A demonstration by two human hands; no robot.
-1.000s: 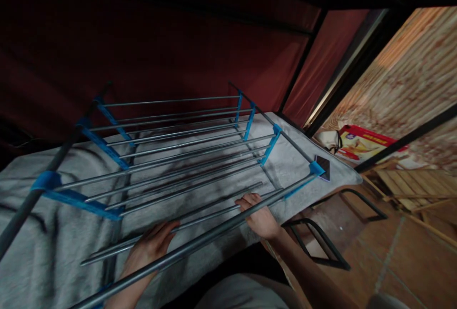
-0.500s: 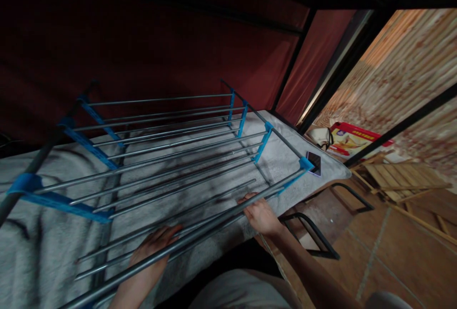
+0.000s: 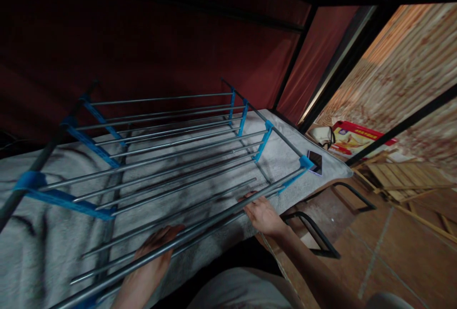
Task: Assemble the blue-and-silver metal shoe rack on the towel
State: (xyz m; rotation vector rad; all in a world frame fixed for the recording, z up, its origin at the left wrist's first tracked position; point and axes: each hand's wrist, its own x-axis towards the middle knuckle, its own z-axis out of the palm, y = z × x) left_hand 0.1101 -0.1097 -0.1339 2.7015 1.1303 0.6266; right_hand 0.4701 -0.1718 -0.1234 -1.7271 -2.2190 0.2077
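Observation:
A metal drying rack [image 3: 171,156] with grey rods and blue plastic brackets lies over a grey blanket [image 3: 53,233] on a bed. My left hand [image 3: 153,252] reaches under the nearest thick rod, fingers curled around the loose thin rods there. My right hand [image 3: 262,214] grips the ends of the same near rods, fingers wrapped over them, close to the rack's blue right corner bracket [image 3: 303,164].
A dark phone [image 3: 316,161] lies on the blanket's right corner. A dark red curtain [image 3: 160,47] hangs behind the bed. On the right are a tiled floor [image 3: 400,261], black metal frames [image 3: 314,237], wooden slats [image 3: 403,175] and a red and yellow box [image 3: 357,140].
The view shifted slightly. My left hand slid a little lower along the near rods and closed on them more; my right hand kept its grip at the rod ends.

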